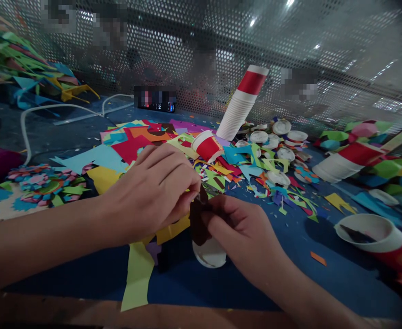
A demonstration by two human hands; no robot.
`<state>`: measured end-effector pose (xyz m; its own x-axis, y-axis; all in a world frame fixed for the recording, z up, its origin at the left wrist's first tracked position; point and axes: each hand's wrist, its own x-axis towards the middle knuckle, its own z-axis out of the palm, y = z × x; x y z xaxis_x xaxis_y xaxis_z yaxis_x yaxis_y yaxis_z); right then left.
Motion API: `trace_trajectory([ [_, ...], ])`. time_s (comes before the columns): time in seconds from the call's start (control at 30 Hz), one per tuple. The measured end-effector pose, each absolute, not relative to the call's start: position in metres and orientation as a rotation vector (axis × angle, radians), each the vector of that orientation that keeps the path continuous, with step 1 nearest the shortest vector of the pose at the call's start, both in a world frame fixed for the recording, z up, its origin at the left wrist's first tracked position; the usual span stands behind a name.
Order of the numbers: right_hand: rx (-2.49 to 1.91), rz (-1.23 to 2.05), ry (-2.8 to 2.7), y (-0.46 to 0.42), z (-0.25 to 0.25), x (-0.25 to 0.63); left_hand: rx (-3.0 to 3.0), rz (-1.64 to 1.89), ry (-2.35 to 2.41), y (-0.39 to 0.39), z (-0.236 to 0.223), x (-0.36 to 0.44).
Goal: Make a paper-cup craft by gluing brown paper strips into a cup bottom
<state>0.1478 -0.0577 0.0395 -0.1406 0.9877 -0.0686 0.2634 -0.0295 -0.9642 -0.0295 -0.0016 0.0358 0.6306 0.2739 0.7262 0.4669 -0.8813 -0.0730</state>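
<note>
Between my two hands is a small dark brown piece of paper, upright in front of me. My right hand is closed on it, thumb and fingers pinching its right side. My left hand is closed too, its fingertips pinched together at the paper's upper left edge. Just below the paper, a round white piece like a cup bottom shows on the blue table, partly covered by it. Yellow paper and a pale green strip lie under and beside my left hand.
Coloured paper scraps cover the table's middle, with a red-and-white paper cup among them. Behind stands a tilted cup stack; more cups lie right. A cup lies front right. A phone leans against the perforated screen.
</note>
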Motion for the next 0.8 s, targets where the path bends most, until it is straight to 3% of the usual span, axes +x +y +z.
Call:
trace_trajectory([
  [0.3,-1.429,1.327,-1.406,-0.055,0.039,0.146,-2.539,-1.156,-0.581,0.005,0.055,-0.044],
  [0.6,-1.391,1.149,-1.576,-0.057,0.038,0.149,-2.702,-1.069,-0.400,0.001,0.037,-0.039],
  [0.8,-1.426,0.985,-1.753,-0.059,0.033,0.148,-2.495,-0.972,-0.369,-0.003,0.036,-0.037],
])
